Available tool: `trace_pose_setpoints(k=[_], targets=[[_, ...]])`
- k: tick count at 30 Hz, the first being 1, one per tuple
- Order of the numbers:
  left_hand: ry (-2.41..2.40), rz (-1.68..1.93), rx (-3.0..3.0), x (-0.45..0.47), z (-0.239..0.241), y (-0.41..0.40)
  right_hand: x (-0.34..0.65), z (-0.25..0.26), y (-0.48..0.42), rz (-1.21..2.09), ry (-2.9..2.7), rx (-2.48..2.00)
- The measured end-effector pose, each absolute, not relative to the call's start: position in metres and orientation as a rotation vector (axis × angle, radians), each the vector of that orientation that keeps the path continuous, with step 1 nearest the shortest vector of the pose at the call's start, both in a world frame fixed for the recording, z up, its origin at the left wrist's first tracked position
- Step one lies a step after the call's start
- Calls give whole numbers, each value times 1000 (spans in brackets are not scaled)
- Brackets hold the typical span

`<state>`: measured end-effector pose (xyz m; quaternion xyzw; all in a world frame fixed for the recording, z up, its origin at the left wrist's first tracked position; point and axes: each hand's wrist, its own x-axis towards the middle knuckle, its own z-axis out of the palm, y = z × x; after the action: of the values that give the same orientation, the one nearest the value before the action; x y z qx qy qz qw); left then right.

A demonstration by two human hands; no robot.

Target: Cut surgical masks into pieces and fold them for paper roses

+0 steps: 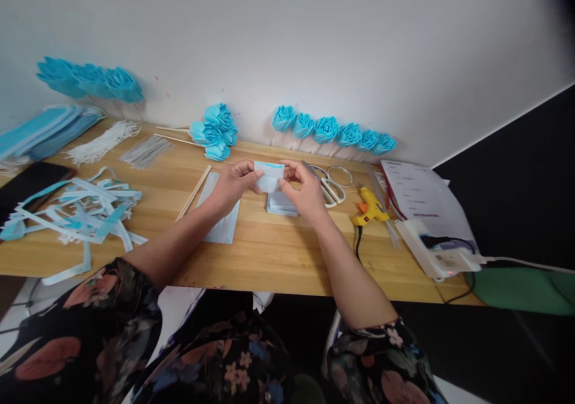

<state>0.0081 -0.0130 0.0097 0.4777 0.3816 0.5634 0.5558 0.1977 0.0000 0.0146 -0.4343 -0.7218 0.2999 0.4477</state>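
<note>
Between both hands I hold up a small folded piece of pale blue mask fabric. My left hand pinches its left edge, and my right hand pinches the right edge. Just below it on the table lies a small stack of similar pale blue pieces. A larger pale blue fabric sheet lies partly under my left forearm. Scissors with white handles rest beside my right hand, their blades partly hidden by it.
Blue fabric roses on sticks lean along the wall, with more roses lying mid-table. A yellow glue gun and a power strip sit at right. Cut strips, a phone, wires and masks lie left.
</note>
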Motion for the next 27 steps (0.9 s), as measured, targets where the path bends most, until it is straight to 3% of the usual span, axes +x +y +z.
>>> trace_pose_setpoints(k=[16, 23, 27], targets=[[877, 1187, 1082, 7, -6, -6, 191, 10, -2, 774, -1862, -1035], [919, 1309, 959, 6, 2, -9, 226, 22, 15, 781, -1957, -1069], [897, 1395, 779, 6, 11, -8, 273, 23, 25, 410, -1945, -1497]])
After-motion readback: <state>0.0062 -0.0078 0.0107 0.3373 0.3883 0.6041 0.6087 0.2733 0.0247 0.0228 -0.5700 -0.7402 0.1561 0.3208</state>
